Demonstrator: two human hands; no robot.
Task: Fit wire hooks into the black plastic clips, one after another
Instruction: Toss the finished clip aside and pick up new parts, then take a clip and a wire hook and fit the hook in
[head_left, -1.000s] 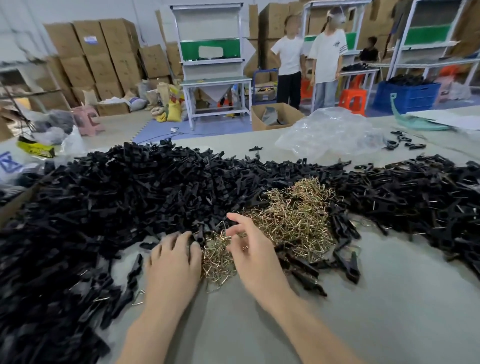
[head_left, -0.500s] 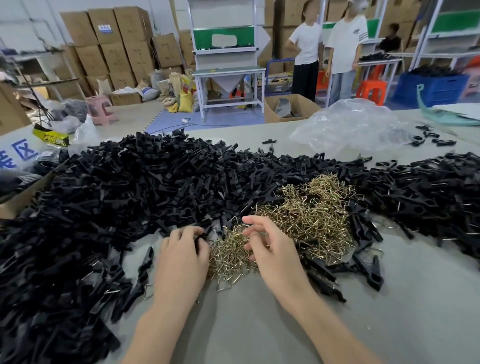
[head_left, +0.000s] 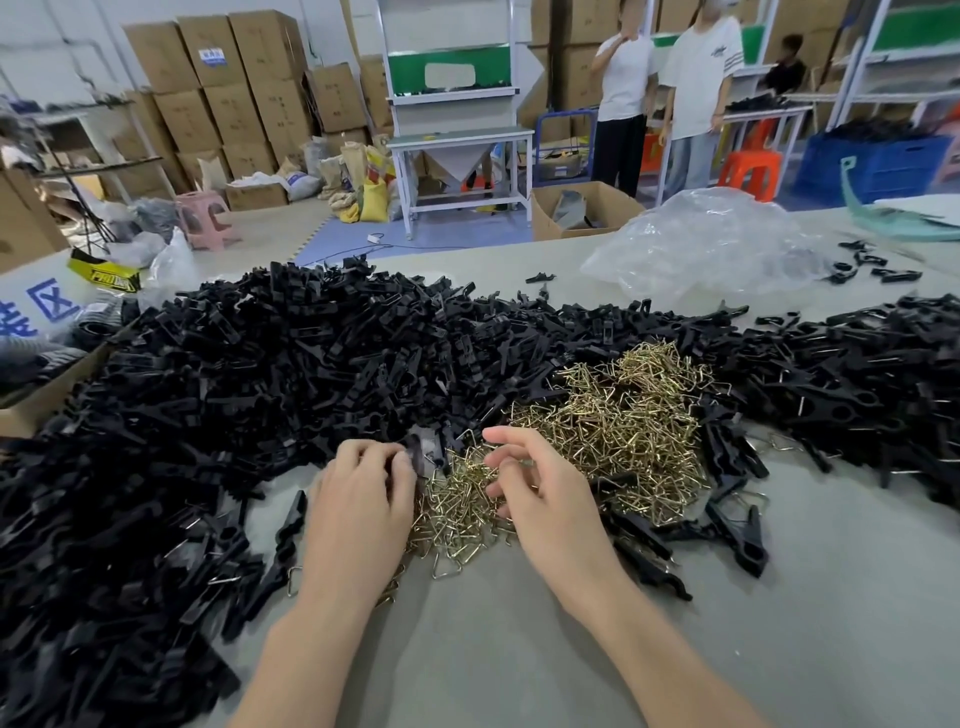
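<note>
1. The table (head_left: 519, 675) carries every part listed below.
2. The clips (head_left: 260, 389) lie in a wide black heap across the table, from far left to far right.
3. The hooks (head_left: 623, 431) form a brass-coloured heap at centre, bordered by clips.
4. Our right hand (head_left: 540, 493) hovers over the near edge of the hooks, fingers curled. We cannot tell whether it grips a hook.
5. Our left hand (head_left: 358, 509) sits just left of the hooks, fingers curled.
6. One clip (head_left: 423, 449) is pinched at the left fingertips.

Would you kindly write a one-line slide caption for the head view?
Left hand grips a black plastic clip; right hand hovers over the gold wire hooks.
</note>
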